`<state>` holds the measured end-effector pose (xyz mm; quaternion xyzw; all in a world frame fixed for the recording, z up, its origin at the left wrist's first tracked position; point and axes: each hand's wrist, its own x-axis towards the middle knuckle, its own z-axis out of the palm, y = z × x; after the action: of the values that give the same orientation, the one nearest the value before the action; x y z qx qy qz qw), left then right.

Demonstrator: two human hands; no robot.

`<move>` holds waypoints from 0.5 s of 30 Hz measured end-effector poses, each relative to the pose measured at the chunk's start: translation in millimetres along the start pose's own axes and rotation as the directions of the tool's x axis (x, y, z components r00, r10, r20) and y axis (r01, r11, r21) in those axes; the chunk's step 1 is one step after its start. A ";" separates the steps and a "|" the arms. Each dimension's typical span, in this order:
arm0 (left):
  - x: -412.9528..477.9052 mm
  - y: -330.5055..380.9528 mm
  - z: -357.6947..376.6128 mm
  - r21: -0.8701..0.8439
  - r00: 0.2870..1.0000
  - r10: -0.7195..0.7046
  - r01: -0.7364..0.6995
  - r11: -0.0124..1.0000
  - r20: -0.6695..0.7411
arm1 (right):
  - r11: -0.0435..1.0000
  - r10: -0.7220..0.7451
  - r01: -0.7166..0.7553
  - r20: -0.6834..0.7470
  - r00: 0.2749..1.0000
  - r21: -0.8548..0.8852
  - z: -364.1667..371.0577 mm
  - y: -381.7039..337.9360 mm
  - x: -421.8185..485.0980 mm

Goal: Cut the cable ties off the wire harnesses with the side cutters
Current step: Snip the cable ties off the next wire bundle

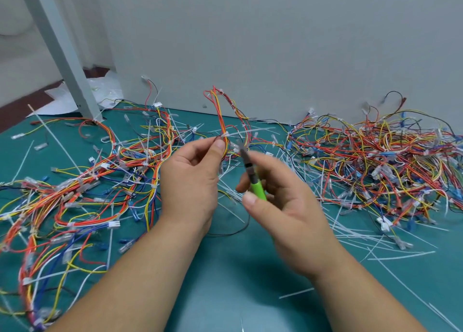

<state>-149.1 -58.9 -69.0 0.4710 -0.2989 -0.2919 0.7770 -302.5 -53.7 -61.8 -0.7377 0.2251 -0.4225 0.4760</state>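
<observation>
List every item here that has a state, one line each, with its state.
Left hand: pinching a wire harness, lifted off the mat.
Held harness: raised, looped upward, a white cable tie still around it just above the fingers.
Right hand: closed around the side cutters.
Side cutters: held tip-up, blurred; open or shut unclear.
Left pile: spread out flat.
Right pile: heaped, tangled.
Loose tie strips: scattered on the mat.

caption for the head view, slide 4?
Left hand pinches a harness; right hand brings green-handled side cutters toward its cable tie.
</observation>
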 end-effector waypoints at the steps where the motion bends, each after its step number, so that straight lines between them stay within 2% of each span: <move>1: 0.3 -0.2 -1.2 0.002 1.000 0.009 -0.009 1.000 -0.008 | 0.998 0.039 -0.038 0.020 0.999 -0.042 1.7 -0.6 0.2; 5: -1.0 -0.8 -2.0 0.020 1.000 0.007 -0.007 1.000 0.001 | 0.970 0.135 -0.141 -0.045 0.990 -0.198 13.6 0.0 0.9; 10: -1.2 -3.0 0.5 0.002 0.999 0.013 -0.013 1.000 -0.032 | 0.965 0.195 -0.230 -0.244 0.950 -0.125 19.8 6.3 1.7; 15: -2.9 -2.5 1.4 0.010 1.000 0.015 -0.015 1.000 -0.028 | 0.934 0.193 -0.282 -0.355 0.915 -0.219 16.2 8.9 3.3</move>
<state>-152.4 -58.6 -71.2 0.4765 -0.2930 -0.2781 0.7809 -286.5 -51.8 -71.5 -0.6810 0.4442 -0.4438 0.3767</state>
